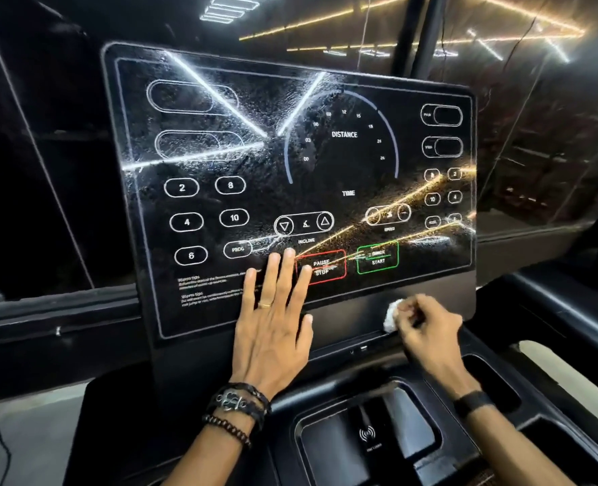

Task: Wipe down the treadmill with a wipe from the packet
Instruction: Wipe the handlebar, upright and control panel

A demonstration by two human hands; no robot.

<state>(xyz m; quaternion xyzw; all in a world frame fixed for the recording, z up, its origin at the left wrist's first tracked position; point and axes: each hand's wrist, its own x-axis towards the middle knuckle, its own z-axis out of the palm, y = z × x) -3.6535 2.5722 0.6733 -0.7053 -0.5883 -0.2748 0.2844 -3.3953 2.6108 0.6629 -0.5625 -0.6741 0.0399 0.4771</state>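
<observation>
The treadmill's black glossy console panel [290, 163] fills the view, with wet smears across its upper half. My left hand [273, 317] lies flat with straight, spread fingers on the panel's lower middle, beside the red PAUSE/STOP button [329, 259]. My right hand [427, 326] grips a bunched white wipe [392, 314] and presses it on the matte strip under the panel, below the green START button [378, 258]. The right hand is blurred. The wipe packet is not in view.
A phone tray with a wireless-charging mark [367, 436] sits below the console. Cup-holder recesses [483, 380] lie to the right. A black side rail [55, 317] runs off to the left. Ceiling lights reflect on the panel.
</observation>
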